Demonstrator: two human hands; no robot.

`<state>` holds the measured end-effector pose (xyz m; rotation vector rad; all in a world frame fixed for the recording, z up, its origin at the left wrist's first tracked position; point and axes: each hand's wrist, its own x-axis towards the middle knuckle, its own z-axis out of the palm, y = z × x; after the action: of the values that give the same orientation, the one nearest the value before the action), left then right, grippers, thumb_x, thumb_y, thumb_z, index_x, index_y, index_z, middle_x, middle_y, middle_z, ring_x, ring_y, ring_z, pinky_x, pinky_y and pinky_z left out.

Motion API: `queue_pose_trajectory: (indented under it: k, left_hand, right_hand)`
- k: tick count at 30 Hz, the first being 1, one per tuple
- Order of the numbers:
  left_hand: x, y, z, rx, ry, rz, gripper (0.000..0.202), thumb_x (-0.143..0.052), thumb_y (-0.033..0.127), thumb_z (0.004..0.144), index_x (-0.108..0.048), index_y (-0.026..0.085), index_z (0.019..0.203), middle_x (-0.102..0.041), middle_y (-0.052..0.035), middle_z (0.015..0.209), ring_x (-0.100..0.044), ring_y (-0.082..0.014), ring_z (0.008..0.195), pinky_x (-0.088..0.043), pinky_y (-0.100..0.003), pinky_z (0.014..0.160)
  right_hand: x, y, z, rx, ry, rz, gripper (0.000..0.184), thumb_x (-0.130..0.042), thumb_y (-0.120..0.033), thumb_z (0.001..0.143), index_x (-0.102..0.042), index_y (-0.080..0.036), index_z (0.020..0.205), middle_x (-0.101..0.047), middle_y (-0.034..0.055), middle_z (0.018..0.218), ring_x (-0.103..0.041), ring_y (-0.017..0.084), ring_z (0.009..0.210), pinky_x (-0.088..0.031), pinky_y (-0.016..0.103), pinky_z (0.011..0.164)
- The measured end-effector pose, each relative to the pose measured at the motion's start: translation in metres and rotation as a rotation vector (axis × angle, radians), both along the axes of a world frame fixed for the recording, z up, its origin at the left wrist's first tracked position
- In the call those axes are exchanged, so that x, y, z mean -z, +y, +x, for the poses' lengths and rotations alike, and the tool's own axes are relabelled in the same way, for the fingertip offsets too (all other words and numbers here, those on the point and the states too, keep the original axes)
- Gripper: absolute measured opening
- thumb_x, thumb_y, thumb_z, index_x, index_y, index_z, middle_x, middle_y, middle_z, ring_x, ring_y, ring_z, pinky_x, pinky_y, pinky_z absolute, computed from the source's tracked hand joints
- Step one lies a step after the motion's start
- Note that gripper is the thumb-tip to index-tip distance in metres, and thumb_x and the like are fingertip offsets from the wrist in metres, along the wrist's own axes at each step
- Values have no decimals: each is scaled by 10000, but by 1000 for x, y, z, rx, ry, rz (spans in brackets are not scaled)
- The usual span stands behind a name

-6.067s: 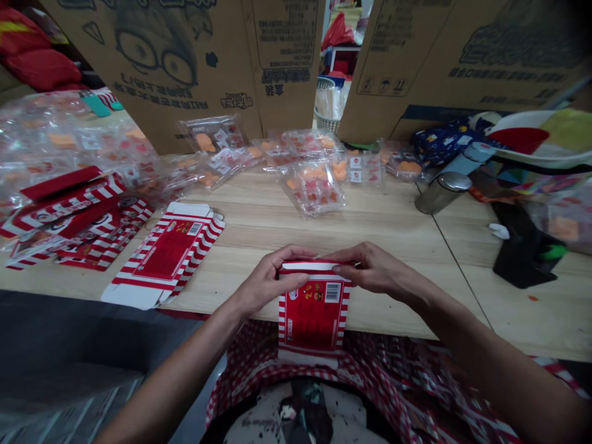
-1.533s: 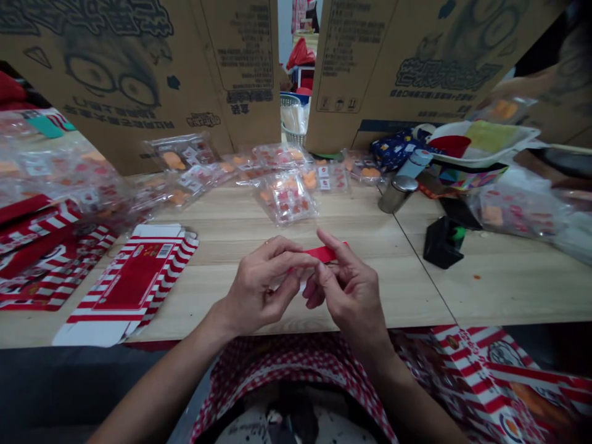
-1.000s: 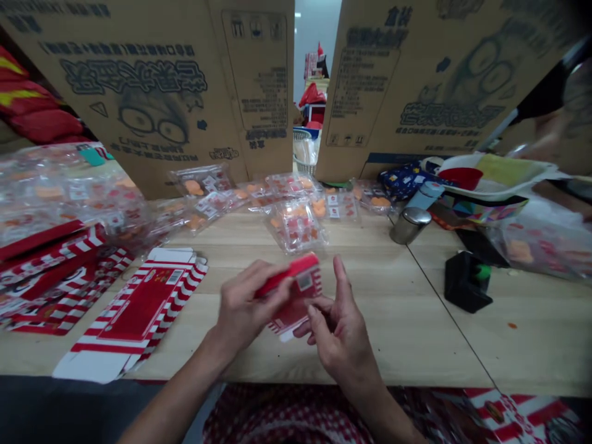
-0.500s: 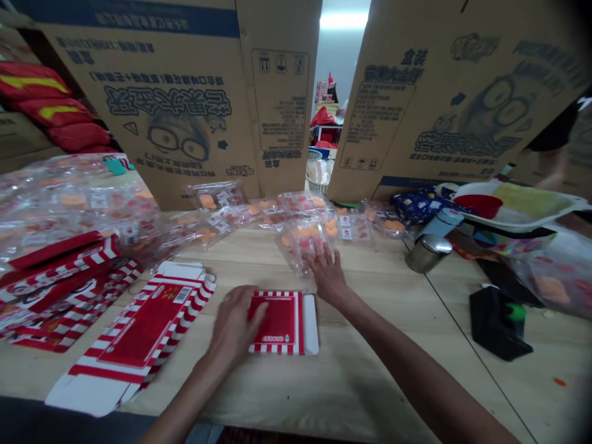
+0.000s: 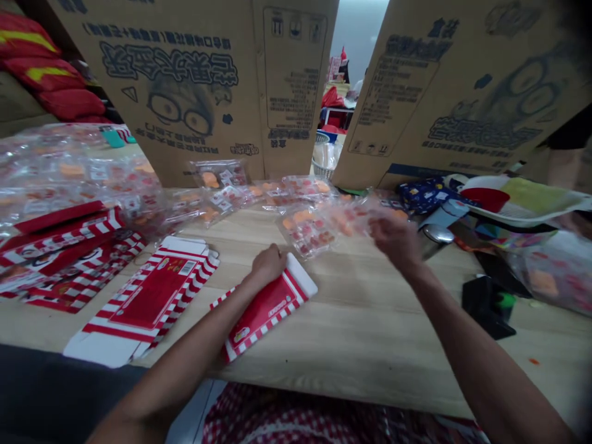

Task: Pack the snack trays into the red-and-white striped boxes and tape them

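My left hand (image 5: 269,265) is closed on the upper edge of a red and white striped carton (image 5: 266,303), which lies slanted on the table below it. My right hand (image 5: 396,239), smeared by motion, grips a clear plastic candy packet (image 5: 354,216) with orange and pink pieces inside. Just left of that packet, another candy packet (image 5: 309,231) rests flat on the wood. A second striped carton (image 5: 150,296) lies farther left with its white end flap toward me.
Several folded striped cartons (image 5: 87,271) and a heap of candy packets (image 5: 74,179) cover the left side. Large cardboard boxes (image 5: 185,98) stand behind. At right are a metal-lidded cup (image 5: 437,235), a black tape dispenser (image 5: 485,305) and a white tray (image 5: 555,209).
My right hand has moved right, lifting a packet off the one beneath. My left hand has shifted to the carton's upper edge, and the carton is now turned at a slant. The view has shifted.
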<state>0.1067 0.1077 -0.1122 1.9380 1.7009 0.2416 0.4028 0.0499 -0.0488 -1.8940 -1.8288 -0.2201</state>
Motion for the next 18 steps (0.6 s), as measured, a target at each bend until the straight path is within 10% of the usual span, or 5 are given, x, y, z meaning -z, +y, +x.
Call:
queue_pose_trajectory:
  k: [7,18]
  left_hand:
    - [-33,-26,-18,-77,-425,-36,307,-381,365,880,-556,174,715,-606,-24,672,-557,-160,631,-376,-252,547]
    - [-35,-120,-23,-27,-866,-237,345,-468,494,941,-576,175,864,-628,-21,764,-595,-151,678,-493,-266,651]
  right_hand:
    - [-83,-60,-23,-303,1114,271,273,-748,-180,769,-691,-170,1036,-744,47,838,-690,138,654,-580,256,622]
    - [-80,-75,4,-563,848,-516,640,-752,-366,850,-548,-247,1445,-757,57,844,-703,171,619,-620,293,559]
